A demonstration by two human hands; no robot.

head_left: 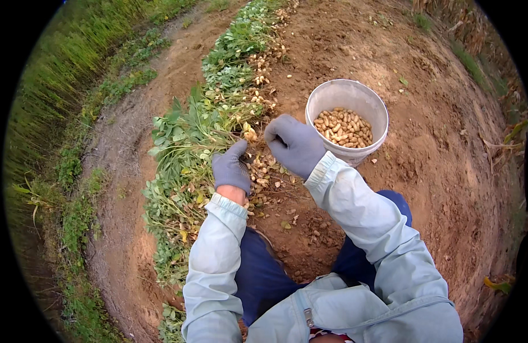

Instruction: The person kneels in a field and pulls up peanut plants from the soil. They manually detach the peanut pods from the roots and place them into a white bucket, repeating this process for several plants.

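A row of pulled-up peanut plants (181,134) lies on the soil, leaves to the left and pods to the right. My left hand (232,168), in a grey glove, is closed on a peanut plant at its root end. Just right of it is my right hand (295,146), also gloved, its fingers curled together; whatever they may hold is hidden. Pale peanuts (250,136) hang at the roots just beyond the gap between my hands. Beside my right hand stands a white bucket (347,88), with a layer of loose peanuts (344,127) inside.
Bare brown soil (447,154) spreads to the right of the bucket. Fallen leaves and loose pods (261,171) lie below my hands, between the plants and my knees. Tall green grass (64,80) borders the far left; dry stalks (501,68) edge the right.
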